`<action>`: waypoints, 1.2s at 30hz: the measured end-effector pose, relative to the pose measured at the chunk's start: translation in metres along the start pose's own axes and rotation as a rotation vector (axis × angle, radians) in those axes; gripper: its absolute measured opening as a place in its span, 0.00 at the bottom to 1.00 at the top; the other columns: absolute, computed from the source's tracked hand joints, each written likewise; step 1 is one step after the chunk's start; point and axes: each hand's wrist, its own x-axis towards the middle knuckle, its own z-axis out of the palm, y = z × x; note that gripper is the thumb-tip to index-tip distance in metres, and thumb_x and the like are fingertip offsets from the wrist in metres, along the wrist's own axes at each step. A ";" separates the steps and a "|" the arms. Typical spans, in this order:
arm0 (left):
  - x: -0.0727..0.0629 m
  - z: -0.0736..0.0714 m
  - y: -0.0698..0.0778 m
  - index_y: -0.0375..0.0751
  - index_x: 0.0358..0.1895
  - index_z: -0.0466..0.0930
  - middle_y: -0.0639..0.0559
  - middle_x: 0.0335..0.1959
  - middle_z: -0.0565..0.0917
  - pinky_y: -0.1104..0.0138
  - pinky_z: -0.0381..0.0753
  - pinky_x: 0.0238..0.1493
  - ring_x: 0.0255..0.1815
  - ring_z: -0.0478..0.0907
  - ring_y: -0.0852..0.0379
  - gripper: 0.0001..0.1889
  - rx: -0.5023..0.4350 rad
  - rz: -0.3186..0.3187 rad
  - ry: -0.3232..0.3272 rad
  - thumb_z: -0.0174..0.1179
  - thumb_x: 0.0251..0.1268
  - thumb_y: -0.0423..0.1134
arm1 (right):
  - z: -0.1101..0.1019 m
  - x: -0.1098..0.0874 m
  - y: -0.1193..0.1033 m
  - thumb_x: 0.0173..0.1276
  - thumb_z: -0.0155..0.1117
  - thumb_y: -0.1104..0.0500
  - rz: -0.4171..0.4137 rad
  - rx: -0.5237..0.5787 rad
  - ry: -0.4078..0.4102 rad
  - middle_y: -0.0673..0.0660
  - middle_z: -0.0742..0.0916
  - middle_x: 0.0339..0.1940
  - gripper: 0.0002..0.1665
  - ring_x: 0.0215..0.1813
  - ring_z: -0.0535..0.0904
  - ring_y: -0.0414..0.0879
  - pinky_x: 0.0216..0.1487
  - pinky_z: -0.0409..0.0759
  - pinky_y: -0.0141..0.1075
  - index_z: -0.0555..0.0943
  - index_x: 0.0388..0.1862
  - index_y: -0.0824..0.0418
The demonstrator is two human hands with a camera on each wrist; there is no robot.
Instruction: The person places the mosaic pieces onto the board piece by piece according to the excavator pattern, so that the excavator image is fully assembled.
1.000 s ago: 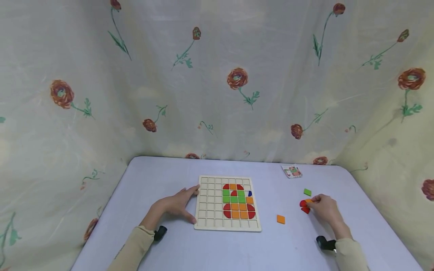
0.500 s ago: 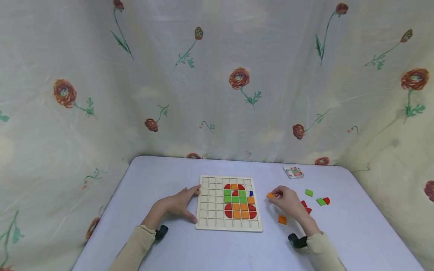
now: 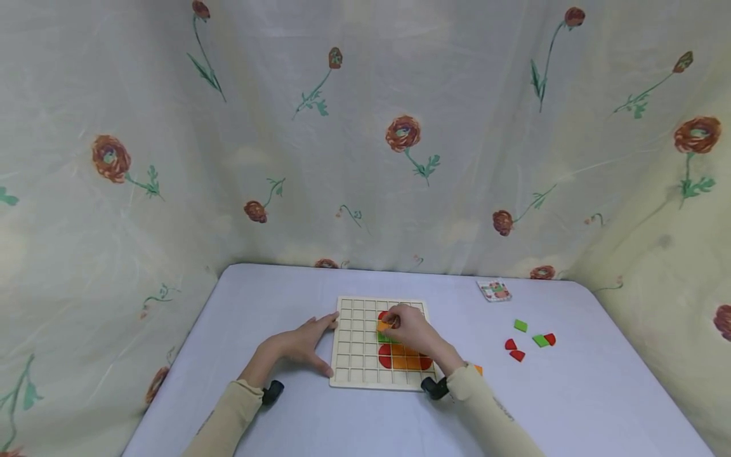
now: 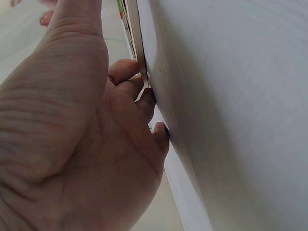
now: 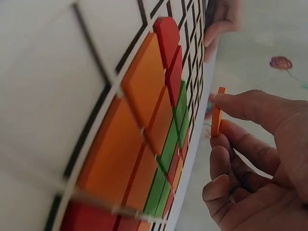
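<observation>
A flower-printed fabric backdrop (image 3: pixel 188 190) is seen from the left side round behind the white tabletop (image 3: pixel 320 422). The left hand (image 3: pixel 296 344) is seen with the thumb spread wide of the fingers; the left edge of the grid board (image 3: pixel 354 355) is touched by it, the thumb at the near corner. A black wrist device (image 3: pixel 272 392) is worn beside the left sleeve (image 3: pixel 225 412). The board's left columns are unfilled. Farther right, colored tiles are seated in its cells: a round-edged red tile (image 3: pixel 385 357) in the near rows, orange tiles (image 3: pixel 406 359) beside it, and a green tile (image 3: pixel 382 337) farther back; other seated tiles are hidden in the head view. Over this pattern an orange square tile (image 3: pixel 382 326) is pinched between thumb and fingers of the right hand (image 3: pixel 412 329); in the right wrist view the tile is held on edge, apart from the board. A second orange tile (image 3: pixel 478 369) is lying on the tabletop, partly covered by the right sleeve (image 3: pixel 491 412). A printed pattern card (image 3: pixel 494 290) is placed near the far edge. Two red tiles (image 3: pixel 517 355) are lying just beside each other, and a green square (image 3: pixel 521 325) is located behind them. Rightmost, another green square (image 3: pixel 540 341) is noted next to a curved red piece (image 3: pixel 551 339).
</observation>
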 end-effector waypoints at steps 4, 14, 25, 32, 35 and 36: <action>0.000 0.000 -0.001 0.40 0.77 0.40 0.52 0.75 0.62 0.53 0.40 0.81 0.79 0.47 0.52 0.69 -0.002 -0.005 -0.003 0.75 0.35 0.64 | 0.010 0.011 -0.005 0.59 0.72 0.59 -0.020 -0.014 -0.024 0.50 0.84 0.36 0.09 0.35 0.74 0.42 0.37 0.78 0.33 0.84 0.38 0.58; 0.000 0.000 -0.002 0.42 0.78 0.40 0.54 0.75 0.62 0.55 0.40 0.81 0.79 0.48 0.53 0.69 0.009 -0.016 -0.007 0.75 0.35 0.64 | 0.020 0.025 -0.004 0.61 0.70 0.60 -0.018 -0.052 -0.086 0.52 0.84 0.40 0.10 0.41 0.77 0.43 0.48 0.82 0.39 0.84 0.42 0.58; -0.001 -0.003 0.002 0.40 0.77 0.40 0.51 0.74 0.63 0.53 0.40 0.81 0.79 0.48 0.52 0.68 -0.009 -0.009 -0.005 0.75 0.36 0.63 | 0.017 0.038 -0.002 0.62 0.69 0.62 -0.037 -0.085 -0.133 0.51 0.84 0.41 0.10 0.43 0.78 0.43 0.52 0.82 0.40 0.85 0.43 0.59; -0.002 -0.002 0.002 0.39 0.77 0.40 0.51 0.74 0.64 0.53 0.40 0.81 0.79 0.48 0.51 0.68 -0.012 0.007 -0.011 0.75 0.37 0.63 | 0.018 0.037 0.002 0.63 0.68 0.62 -0.102 -0.113 -0.141 0.51 0.84 0.41 0.10 0.43 0.78 0.42 0.50 0.82 0.38 0.85 0.44 0.60; -0.001 -0.002 0.002 0.39 0.77 0.40 0.51 0.74 0.63 0.53 0.40 0.81 0.79 0.48 0.51 0.68 -0.010 0.010 -0.011 0.75 0.37 0.63 | 0.017 0.037 0.002 0.63 0.68 0.61 -0.093 -0.095 -0.149 0.51 0.84 0.42 0.11 0.42 0.78 0.42 0.49 0.81 0.39 0.84 0.45 0.60; -0.001 -0.002 0.001 0.39 0.77 0.40 0.51 0.74 0.63 0.53 0.40 0.81 0.79 0.48 0.51 0.68 -0.005 0.010 -0.010 0.75 0.37 0.64 | 0.016 0.037 0.002 0.62 0.68 0.61 -0.087 -0.085 -0.148 0.51 0.84 0.42 0.12 0.42 0.77 0.42 0.49 0.81 0.39 0.84 0.46 0.60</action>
